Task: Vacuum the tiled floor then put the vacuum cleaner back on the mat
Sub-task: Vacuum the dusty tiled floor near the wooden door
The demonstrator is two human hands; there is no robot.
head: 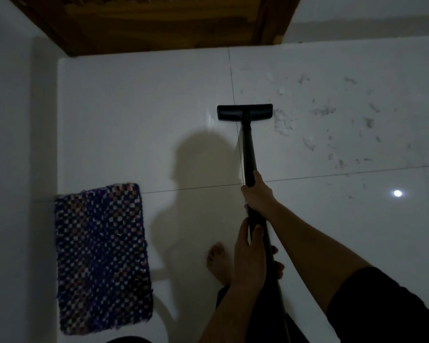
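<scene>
Right grip (258, 194) is wrapped round the vacuum wand (247, 149) mid-shaft. Left grip (249, 256) is curled round the same wand lower down, nearer the body. Vacuum head (245, 112) sits flat on the tiled floor (146, 107), across a grout line. Dust and hair debris (332, 112) is scattered to its right, some fluff just beside the head's right end. Mat (102, 256) lies against the left wall, well apart from the head. Bare foot (218, 261) is between mat and wand.

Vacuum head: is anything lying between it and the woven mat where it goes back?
Nothing visible. Only bare tile and a shadow lie between the vacuum head and the mat; the debris is on its other side.
</scene>
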